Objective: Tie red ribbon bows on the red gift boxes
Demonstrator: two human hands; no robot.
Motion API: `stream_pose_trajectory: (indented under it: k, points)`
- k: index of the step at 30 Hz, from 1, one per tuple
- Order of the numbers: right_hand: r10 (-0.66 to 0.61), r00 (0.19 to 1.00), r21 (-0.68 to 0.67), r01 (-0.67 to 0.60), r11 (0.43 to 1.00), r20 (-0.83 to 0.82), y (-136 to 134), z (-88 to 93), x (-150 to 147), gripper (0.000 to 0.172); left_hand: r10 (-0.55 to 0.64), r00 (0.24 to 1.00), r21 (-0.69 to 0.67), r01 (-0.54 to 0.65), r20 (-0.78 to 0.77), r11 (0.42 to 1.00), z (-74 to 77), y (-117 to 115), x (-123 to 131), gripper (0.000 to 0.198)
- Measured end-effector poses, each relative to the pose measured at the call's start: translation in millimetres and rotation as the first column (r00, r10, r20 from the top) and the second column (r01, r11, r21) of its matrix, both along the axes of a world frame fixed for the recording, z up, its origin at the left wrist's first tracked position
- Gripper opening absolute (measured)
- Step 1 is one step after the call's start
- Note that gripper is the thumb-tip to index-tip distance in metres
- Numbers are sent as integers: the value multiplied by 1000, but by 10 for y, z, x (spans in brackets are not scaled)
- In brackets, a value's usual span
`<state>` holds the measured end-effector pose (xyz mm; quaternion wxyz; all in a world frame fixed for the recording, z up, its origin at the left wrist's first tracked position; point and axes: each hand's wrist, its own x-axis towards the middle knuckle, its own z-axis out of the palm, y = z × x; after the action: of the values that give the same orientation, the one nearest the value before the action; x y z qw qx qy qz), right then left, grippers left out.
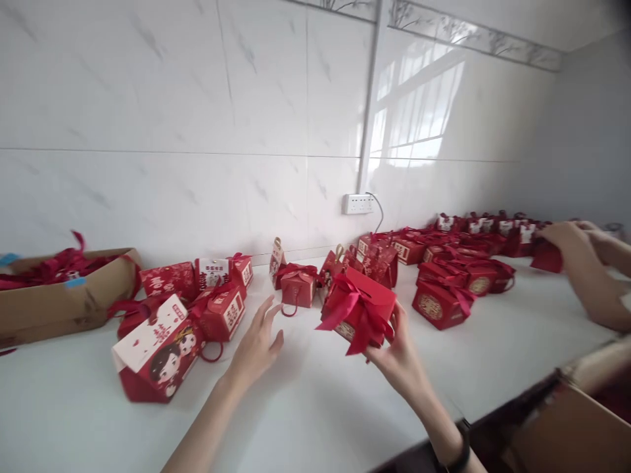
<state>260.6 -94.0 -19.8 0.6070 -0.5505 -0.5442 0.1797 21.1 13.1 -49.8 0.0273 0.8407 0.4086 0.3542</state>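
Observation:
My right hand (pixel 392 345) grips a red gift box (pixel 372 292) with a ribbon bow on its front, lifted over the table and tilted. The thumb is under it and the other fingers wrap its right side. My left hand (pixel 259 341) reaches above the table with fingers apart, holding nothing. Just beyond it stands a small red box (pixel 298 289) with a bow and a cord loop. To its left lie several red boxes, the nearest a larger one with cartoon figures (pixel 170 361) and a white flap.
An open cardboard box (pixel 54 305) full of red ribboned pieces stands at the far left. Many red boxes (pixel 444 302) line the right side. Another person's hands (pixel 566 236) handle a red box there. A carton (pixel 574 427) sits below the table edge at lower right.

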Motion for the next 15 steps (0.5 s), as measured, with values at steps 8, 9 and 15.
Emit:
stream_pose_trajectory:
  k: [8,9,15]
  points:
    - [-307,951,-125,309,943,39,-1432,-81,331,77,-118,991,24,120,-59,993,-187,125,96,27]
    - [-334,938,-142,344,928,91,-1605,-43,353,78,-132,990,26,133,-45,991,-199,133,110,26]
    - [-472,839,-194,528,827,272,-2539,193,738,92,-148,987,-11,149,61,989,-213,110,178,21]
